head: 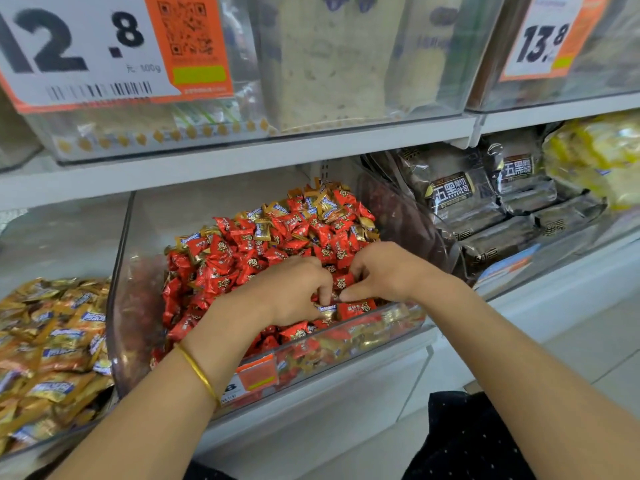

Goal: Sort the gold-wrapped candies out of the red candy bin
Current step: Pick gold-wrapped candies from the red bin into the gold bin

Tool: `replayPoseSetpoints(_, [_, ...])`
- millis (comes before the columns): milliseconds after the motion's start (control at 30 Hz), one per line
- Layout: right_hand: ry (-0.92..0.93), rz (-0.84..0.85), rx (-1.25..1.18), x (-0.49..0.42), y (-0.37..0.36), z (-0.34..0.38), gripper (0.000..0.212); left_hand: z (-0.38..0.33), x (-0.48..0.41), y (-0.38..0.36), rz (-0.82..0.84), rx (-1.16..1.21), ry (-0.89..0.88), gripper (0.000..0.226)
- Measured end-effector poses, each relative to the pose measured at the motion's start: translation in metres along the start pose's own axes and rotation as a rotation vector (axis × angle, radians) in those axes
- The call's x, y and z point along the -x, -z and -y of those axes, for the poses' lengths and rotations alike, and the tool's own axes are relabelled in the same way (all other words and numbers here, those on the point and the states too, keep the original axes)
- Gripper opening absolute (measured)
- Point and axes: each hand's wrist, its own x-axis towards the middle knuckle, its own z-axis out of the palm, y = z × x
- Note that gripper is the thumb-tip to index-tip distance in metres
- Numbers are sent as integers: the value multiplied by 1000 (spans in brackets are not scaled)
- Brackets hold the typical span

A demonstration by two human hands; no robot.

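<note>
Head view: gold-wrapped candy (326, 311) lies just under left hand's (294, 292) curled fingers (323, 295); right hand (388, 271) alongside, fingers curled; neither hold can be told.

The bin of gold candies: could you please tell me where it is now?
In the head view, the bin of gold candies sits at the lower left, directly left of the red candy bin.

There are two hands, a left hand (294, 292) and a right hand (388, 271), one bangle (199, 372), one red candy bin (138, 237) holding red candies (221, 258) beyond counting and at least a dozen gold-wrapped candies (322, 202), two big price cards (79, 46) overhead, and one small tag (256, 375).
</note>
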Motion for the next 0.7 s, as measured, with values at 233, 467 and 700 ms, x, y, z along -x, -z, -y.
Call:
replayPoseSetpoints(233, [58,98,-132,5,4,0,20,4,7,9,-144,287,57,20])
replayPoseSetpoints(467, [64,131,-163,2,1,1,19,5,13,15,-207,531,137,29])
replayPoseSetpoints(700, [59,-24,-483,7,7,-12,9,1,19,18,-105,605,122,31])
